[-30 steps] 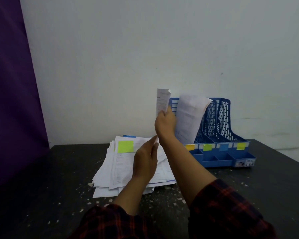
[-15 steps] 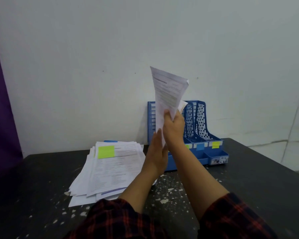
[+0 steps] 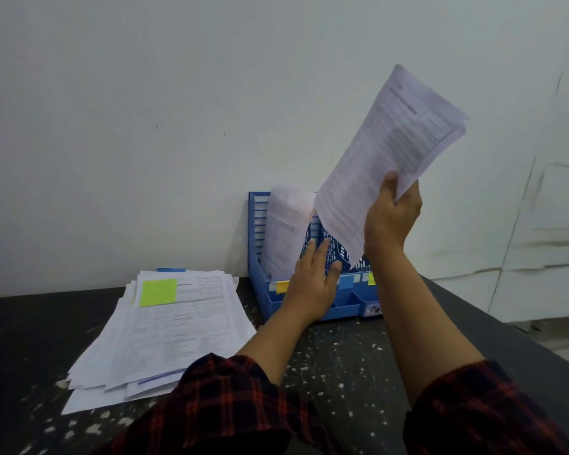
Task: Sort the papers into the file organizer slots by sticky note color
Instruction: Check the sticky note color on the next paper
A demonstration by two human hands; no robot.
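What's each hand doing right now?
Left hand: open, fingers straight, at the blue organizer.
Right hand: gripping a raised paper.

- A blue plastic file organizer [image 3: 258, 257] stands upright at the desk's back edge, at 12 o'clock, with yellow and blue sticky labels along its front.
- A curled white sheet [image 3: 286, 231] stands in its leftmost slot.
- A printed paper bundle [image 3: 391, 152] is held aloft, tilted toward 1 o'clock.
- A loose paper stack [image 3: 165, 326] lies flat at 9 o'clock, topped by a lime sticky note [image 3: 158, 292].
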